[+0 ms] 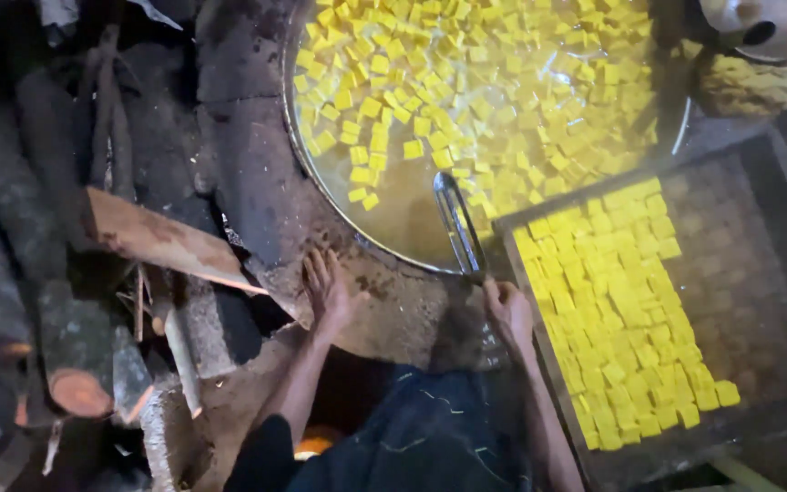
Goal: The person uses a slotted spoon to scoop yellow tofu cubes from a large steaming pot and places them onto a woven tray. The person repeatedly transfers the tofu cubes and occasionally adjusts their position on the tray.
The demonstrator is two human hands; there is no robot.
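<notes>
My left hand (pixel 328 290) rests flat, fingers spread, on the sooty clay rim of the stove (pixel 257 173) just below the big metal pan (pixel 295 137). My right hand (pixel 506 308) grips the handle of a metal ladle or skimmer (pixel 455 219) whose end dips into the pan's yellowish liquid. Several small yellow cubes (pixel 466 82) float in the pan. More yellow cubes (pixel 621 310) lie in rows on a dark flat tray (pixel 749 273) to the right of my right hand.
Firewood logs (pixel 11 273) and a flat plank (pixel 157 239) lie stacked on the left. A glow shows in the stove's opening (pixel 313 444) below my arms. A round pale vessel (pixel 767 25) sits at the top right corner.
</notes>
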